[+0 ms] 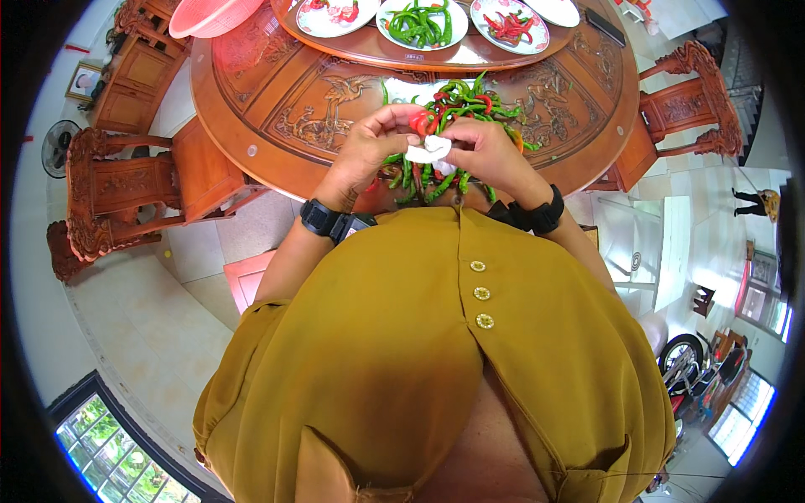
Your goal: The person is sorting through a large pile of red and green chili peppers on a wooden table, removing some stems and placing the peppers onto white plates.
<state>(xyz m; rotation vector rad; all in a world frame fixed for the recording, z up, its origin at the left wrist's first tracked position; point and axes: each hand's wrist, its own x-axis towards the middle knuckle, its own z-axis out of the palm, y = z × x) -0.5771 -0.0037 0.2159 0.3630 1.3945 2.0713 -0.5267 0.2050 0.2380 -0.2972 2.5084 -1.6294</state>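
Both my hands meet over the near edge of a carved wooden round table (302, 154). With its fingers my left hand (371, 146) holds a red chili pepper (422, 121). A white cloth or tissue (429, 149) is pinched between the two hands, and my right hand (487, 151) grips its right side. Beneath and beyond my hands lies a loose pile of green and red chili peppers (468, 104), partly hidden by them. Some green peppers (440, 187) lie between my wrists, close to my body.
On the raised turntable (402, 60) stand a plate of green peppers (434, 38), a plate of red peppers (508, 28) and another plate with red pieces (339, 22). A pink plastic basket (210, 16) sits at the far left. Carved wooden chairs flank the table, left (135, 179) and right (685, 107).
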